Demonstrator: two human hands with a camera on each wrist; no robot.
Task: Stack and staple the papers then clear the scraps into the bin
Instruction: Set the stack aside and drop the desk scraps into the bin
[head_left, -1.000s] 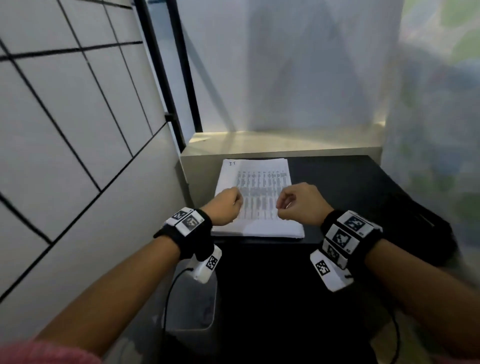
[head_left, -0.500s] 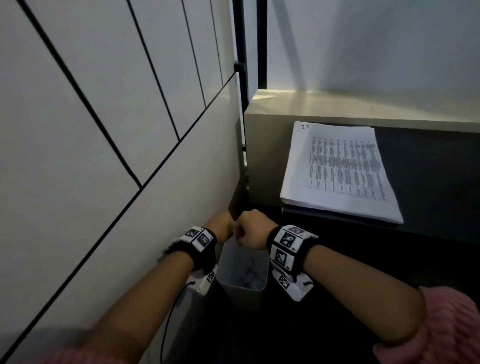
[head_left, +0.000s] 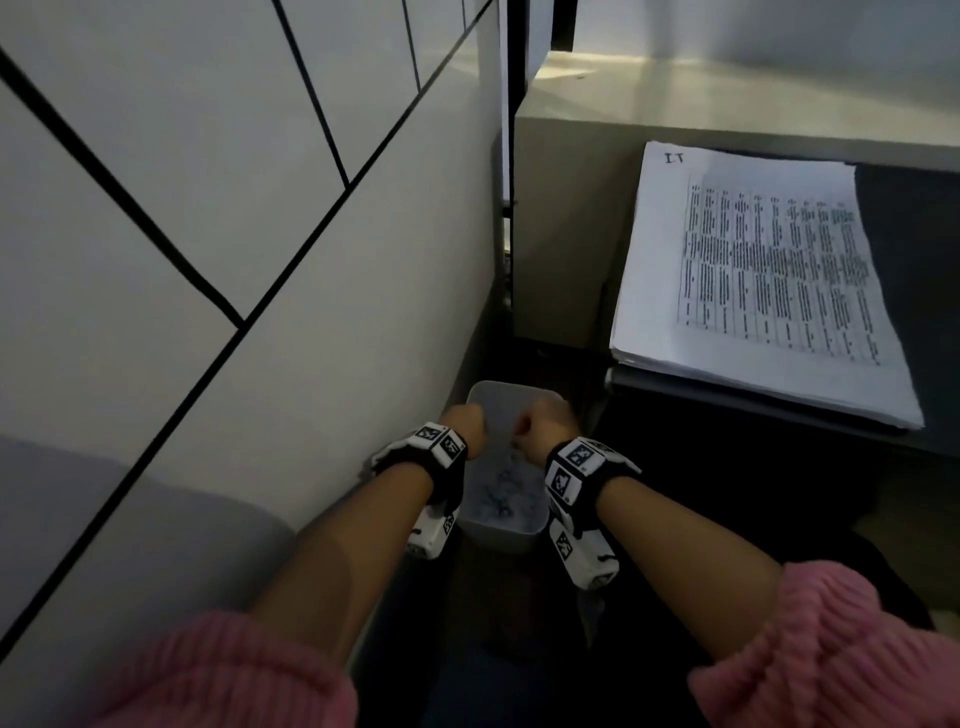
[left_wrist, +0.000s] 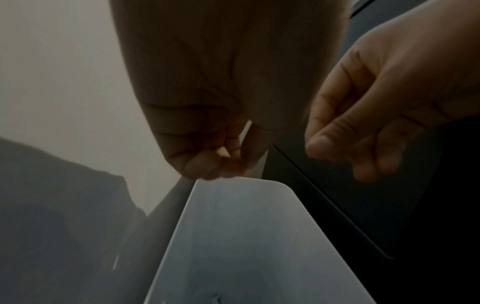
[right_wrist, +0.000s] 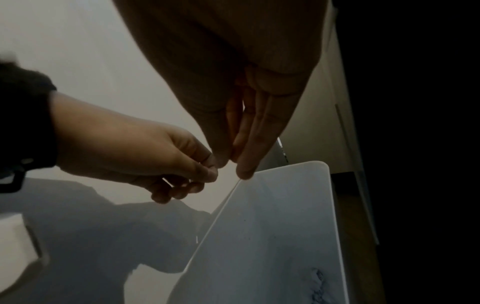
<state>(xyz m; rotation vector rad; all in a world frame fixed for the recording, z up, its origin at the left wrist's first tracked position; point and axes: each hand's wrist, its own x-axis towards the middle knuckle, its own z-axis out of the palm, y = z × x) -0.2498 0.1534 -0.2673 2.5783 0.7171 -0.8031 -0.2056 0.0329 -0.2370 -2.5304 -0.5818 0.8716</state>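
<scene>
A white bin (head_left: 500, 535) stands on the floor between the tiled wall and the desk, with paper scraps (head_left: 501, 488) in its bottom. Both hands hang just above its far rim. My left hand (head_left: 467, 423) has its fingers curled with the tips against the thumb (left_wrist: 233, 162); no scrap shows in it. My right hand (head_left: 545, 423) points down over the bin, its fingers nearly straight and close to the thumb (right_wrist: 233, 164), holding nothing that I can see. The stack of printed papers (head_left: 753, 280) lies on the dark desk, up and to the right.
A white tiled wall (head_left: 208, 208) runs close along the left of the bin. The dark desk (head_left: 914, 249) overhangs on the right, with a beige ledge (head_left: 727, 93) behind it. The gap holding the bin is narrow.
Both hands left the paper stack and moved down and left to the bin. They now sit lower, right over its opening, and the head has tilted down.
</scene>
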